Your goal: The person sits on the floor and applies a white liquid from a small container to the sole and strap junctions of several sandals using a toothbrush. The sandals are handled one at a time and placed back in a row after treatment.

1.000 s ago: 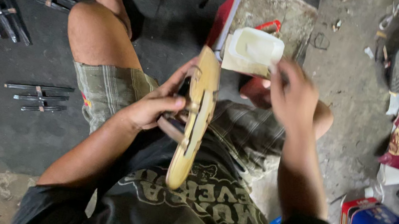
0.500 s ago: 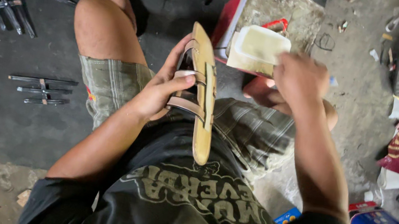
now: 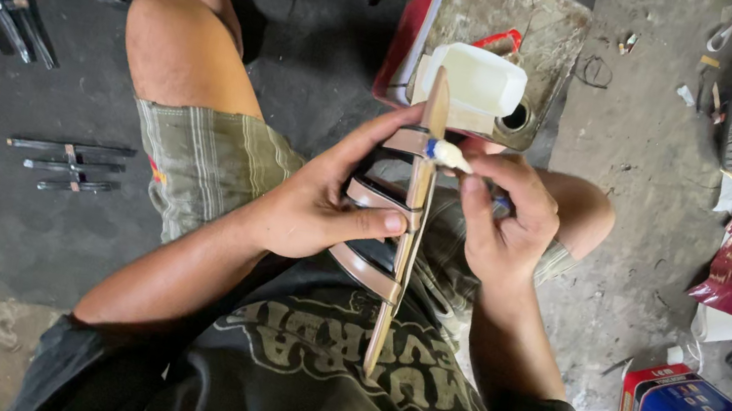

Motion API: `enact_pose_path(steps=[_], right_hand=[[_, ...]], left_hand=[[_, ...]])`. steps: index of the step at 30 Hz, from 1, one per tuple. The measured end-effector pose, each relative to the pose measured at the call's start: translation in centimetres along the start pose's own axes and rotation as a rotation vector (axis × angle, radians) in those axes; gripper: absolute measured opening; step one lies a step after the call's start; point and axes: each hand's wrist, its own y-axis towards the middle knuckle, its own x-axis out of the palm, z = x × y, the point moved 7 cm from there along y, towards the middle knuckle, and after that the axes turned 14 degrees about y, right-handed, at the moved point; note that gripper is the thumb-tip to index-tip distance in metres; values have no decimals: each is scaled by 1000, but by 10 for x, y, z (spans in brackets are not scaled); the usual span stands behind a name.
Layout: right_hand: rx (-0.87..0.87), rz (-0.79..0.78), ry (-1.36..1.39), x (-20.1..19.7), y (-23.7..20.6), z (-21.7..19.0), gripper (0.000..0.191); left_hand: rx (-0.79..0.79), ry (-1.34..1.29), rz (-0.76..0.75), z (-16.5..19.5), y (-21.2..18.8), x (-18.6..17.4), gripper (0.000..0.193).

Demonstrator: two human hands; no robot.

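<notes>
I hold the sandal [image 3: 405, 233] edge-on over my lap, toe end pointing away, its straps [image 3: 377, 200] facing my left. My left hand [image 3: 315, 212] grasps it, thumb pressed across the sole edge, fingers through the straps. My right hand [image 3: 503, 225] pinches a small brush [image 3: 448, 155], its tip touching the sole edge near the upper strap. Step in hand: probably gluing, though the tip is small. Next move calls for a steady sole and short strokes. The white tub [image 3: 470, 81] sits on the tin [image 3: 558, 29] beyond.
</notes>
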Motion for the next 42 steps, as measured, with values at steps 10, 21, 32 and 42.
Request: enact_pose_path(steps=[10,21,32,42], right_hand=[[2,-148,13,4,8,-12,11],[0,-139,33,8,7,-28,14],[-79,-114,-158,8,3,-45,18],[-76,-108,-142,7,2,-49,17]], left_hand=[[157,50,44,24,5,-6,86],[286,264,211,33,2,-14,79],[265,315,224,44,-3,-17,79],[259,263,217,42,-8,-16,77]])
